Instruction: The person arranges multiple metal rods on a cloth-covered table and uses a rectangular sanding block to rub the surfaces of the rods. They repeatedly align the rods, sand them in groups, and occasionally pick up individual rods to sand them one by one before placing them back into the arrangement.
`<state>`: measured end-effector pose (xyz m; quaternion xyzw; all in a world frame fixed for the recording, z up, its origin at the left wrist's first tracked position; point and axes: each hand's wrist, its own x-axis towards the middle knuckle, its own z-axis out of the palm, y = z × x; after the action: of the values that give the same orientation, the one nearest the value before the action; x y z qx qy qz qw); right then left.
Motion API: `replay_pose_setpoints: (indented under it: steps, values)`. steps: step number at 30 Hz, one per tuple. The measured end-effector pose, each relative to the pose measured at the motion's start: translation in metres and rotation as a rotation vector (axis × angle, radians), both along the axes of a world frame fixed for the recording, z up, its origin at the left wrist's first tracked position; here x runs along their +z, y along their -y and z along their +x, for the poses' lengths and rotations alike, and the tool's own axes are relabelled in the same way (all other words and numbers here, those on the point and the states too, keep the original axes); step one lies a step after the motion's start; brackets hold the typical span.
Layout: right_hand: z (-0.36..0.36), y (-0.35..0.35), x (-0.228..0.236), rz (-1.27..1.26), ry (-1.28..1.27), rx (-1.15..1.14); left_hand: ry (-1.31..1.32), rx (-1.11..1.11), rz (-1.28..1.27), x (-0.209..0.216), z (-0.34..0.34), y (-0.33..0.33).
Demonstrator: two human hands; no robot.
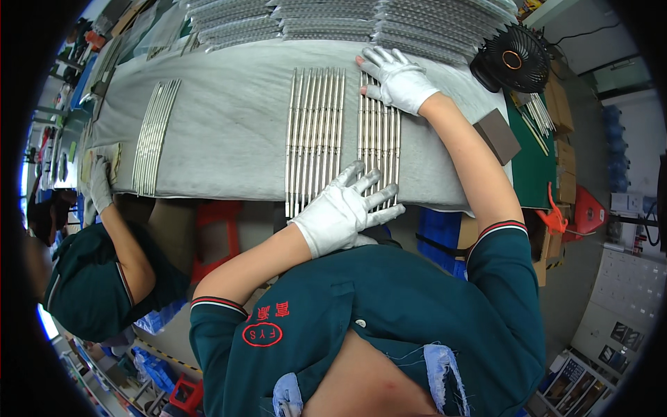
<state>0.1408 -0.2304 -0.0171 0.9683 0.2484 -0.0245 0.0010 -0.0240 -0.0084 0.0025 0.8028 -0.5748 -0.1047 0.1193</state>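
Note:
Two groups of slim, shiny metal rods lie side by side on a grey cloth. Both my hands wear white gloves with greyed fingertips, and two bare fingertips show on the right one. My left hand [345,208] rests with spread fingers over the near end of the right-hand rods [379,139]. At the far end of that same group, my right hand [397,78] lies across the rods, its fingers apart and not wrapped round any of them. The left-hand rods [315,125] form a wider group, and my left glove partly covers their near ends.
Plastic-wrapped stacks [326,19] line the table's far edge. A black fan [514,59] and a dark brown block [497,136] are at the right. Further left, more rods [156,132] lie near a co-worker's gloved hand [101,184]. The grey cloth [229,125] covers the table.

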Motion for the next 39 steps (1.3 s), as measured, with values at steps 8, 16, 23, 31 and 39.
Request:
replay_pose_setpoints:
  steps: [8, 16, 23, 31, 39]
  values:
    - [0.011, -0.021, -0.016, 0.070, 0.038, 0.033, 0.004, 0.048, 0.025, 0.001, -0.002, -0.022]
    - [-0.011, 0.034, 0.001, 0.004, -0.039, -0.112, 0.008, -0.018, -0.145, -0.015, -0.006, -0.008]
    - [0.005, -0.008, 0.000, 0.170, -0.038, -0.022, 0.076, 0.267, -0.067, -0.003, -0.004, -0.056]
    - [0.049, -0.117, -0.003, 0.201, -0.070, 0.163, 0.037, 0.356, -0.050, -0.008, -0.005, -0.076]
    - [0.056, -0.087, -0.031, 0.085, 0.132, 0.327, 0.017, 0.181, -0.070, -0.012, -0.001, -0.058]
